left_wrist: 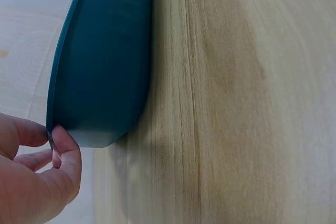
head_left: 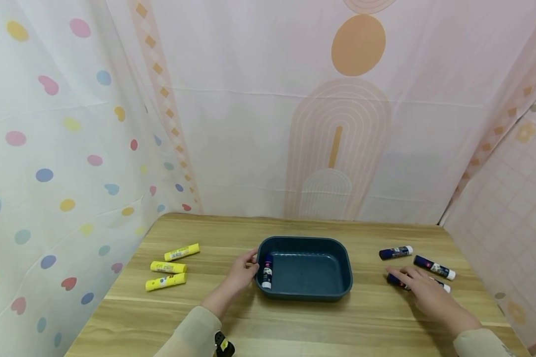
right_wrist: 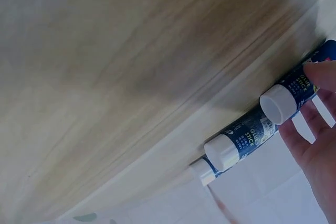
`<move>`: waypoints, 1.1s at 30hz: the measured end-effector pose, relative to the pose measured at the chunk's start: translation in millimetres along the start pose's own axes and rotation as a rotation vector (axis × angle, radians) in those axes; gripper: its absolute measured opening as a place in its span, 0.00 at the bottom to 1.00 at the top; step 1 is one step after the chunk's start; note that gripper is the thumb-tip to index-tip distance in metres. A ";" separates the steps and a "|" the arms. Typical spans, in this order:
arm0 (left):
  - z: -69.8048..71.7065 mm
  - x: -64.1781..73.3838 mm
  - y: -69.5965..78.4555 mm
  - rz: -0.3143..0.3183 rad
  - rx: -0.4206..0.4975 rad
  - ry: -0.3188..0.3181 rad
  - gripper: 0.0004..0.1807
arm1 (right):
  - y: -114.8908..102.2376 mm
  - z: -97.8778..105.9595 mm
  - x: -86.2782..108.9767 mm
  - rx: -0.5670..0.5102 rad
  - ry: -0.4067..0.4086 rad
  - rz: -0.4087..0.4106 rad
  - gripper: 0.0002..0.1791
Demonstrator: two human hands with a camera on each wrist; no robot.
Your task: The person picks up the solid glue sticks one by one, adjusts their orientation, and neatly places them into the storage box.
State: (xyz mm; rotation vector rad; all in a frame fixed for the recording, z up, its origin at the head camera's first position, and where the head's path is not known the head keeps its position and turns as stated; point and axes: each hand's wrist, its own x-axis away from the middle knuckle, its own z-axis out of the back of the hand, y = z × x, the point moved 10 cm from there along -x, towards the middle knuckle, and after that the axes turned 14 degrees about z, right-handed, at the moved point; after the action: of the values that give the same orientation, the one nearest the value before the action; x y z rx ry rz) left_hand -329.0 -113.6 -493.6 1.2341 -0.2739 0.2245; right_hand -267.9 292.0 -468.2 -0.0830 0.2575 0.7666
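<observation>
1. We see our left hand (head_left: 238, 272) pinching the left rim of the teal tray (head_left: 346, 267), thumb and fingers curled on its edge
2. Our right hand (head_left: 422, 287) lies with straight fingers on 1 blue glue stick (head_left: 397, 282), not yet gripping it
3. 1 blue stick (head_left: 267, 271) already lies inside the tray
4. We judge the work barely begun: 2 more blue sticks (head_left: 395, 252) and 3 yellow sticks (head_left: 168, 267) remain on the table (head_left: 295, 322)

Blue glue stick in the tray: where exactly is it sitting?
In the head view the blue glue stick lies inside the teal tray, against its left wall, white cap toward the camera, right beside the left hand gripping that rim.
</observation>
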 end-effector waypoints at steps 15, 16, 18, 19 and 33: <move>-0.3 1.1 1.4 -0.006 -0.017 0.004 0.25 | 3.5 1.2 -6.9 -0.015 -0.029 -0.032 0.38; -0.2 1.3 1.5 -0.008 -0.016 0.004 0.25 | 4.4 2.1 -8.1 -0.034 -0.028 -0.047 0.39; 0.0 1.7 2.0 -0.012 -0.018 0.004 0.25 | 5.9 4.1 -10.9 -0.075 -0.021 -0.076 0.41; 0.1 1.8 2.1 -0.012 -0.019 0.003 0.25 | 6.4 5.0 -12.5 -0.095 -0.015 -0.089 0.43; 0.5 1.2 0.6 0.012 -0.021 0.000 0.26 | 7.0 9.5 -30.0 -0.376 0.045 -0.263 0.39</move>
State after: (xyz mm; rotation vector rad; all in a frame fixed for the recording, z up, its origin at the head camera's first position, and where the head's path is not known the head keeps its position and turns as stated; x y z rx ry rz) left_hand -328.2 -113.9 -492.5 1.2116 -0.2830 0.2315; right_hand -291.6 278.5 -451.1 -0.4813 0.1378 0.5435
